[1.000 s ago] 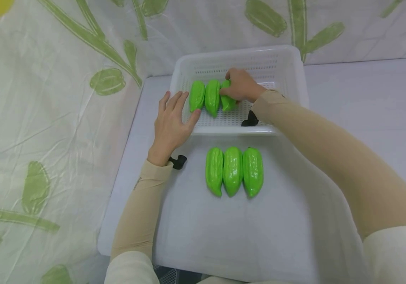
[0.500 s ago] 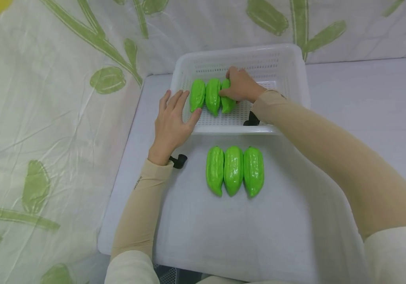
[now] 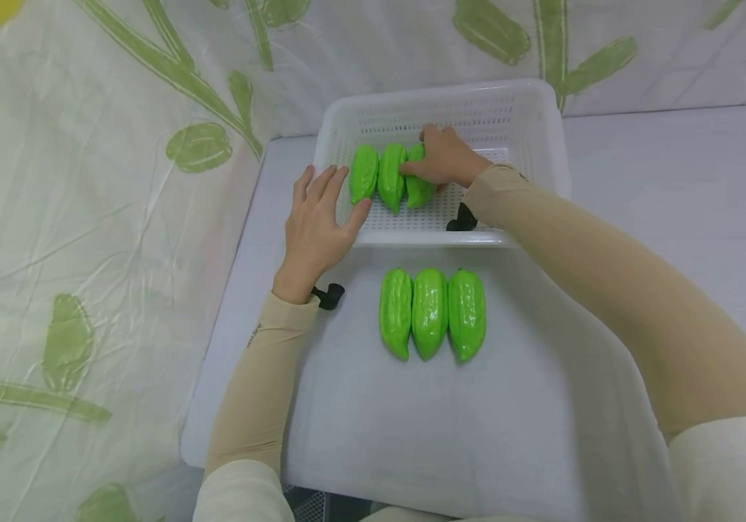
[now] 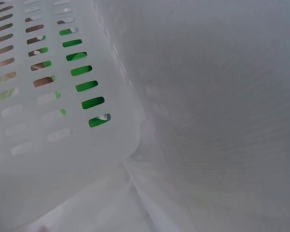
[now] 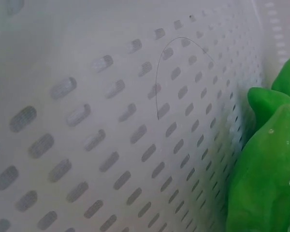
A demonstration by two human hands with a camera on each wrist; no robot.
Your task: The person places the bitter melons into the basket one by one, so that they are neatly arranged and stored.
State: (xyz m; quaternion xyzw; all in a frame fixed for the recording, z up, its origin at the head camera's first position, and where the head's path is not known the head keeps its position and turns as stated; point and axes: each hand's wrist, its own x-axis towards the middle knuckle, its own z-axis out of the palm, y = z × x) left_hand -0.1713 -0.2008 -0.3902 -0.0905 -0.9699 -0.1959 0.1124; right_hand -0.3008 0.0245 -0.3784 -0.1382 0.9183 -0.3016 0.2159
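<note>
In the head view, three glossy green bitter melons lie side by side in a white plastic basket [image 3: 405,239]: the left one [image 3: 364,172], the middle one [image 3: 391,177] and the right one [image 3: 418,192]. My right hand [image 3: 447,158] reaches over the basket, thumb and fingers around the right bitter melon, partly hiding it. My left hand [image 3: 316,232] has its fingers spread straight at the basket's near left corner, thumb overlapping the rim. Green shows through the slots of the basket wall [image 4: 111,145] in the left wrist view. Pointed melon ends [image 5: 266,179] fill the right wrist view's right side.
Three more bitter melons [image 3: 430,314] lie in a row on the white-covered table [image 3: 438,435], in front of the basket. A patterned plastic sheet [image 3: 118,217] hangs along the left and back of the table. Black wrist-camera mounts [image 3: 330,296] show near both wrists.
My right thumb has shifted slightly left over the right bitter melon, and its fingers slightly right. My left hand and the melons stay in place.
</note>
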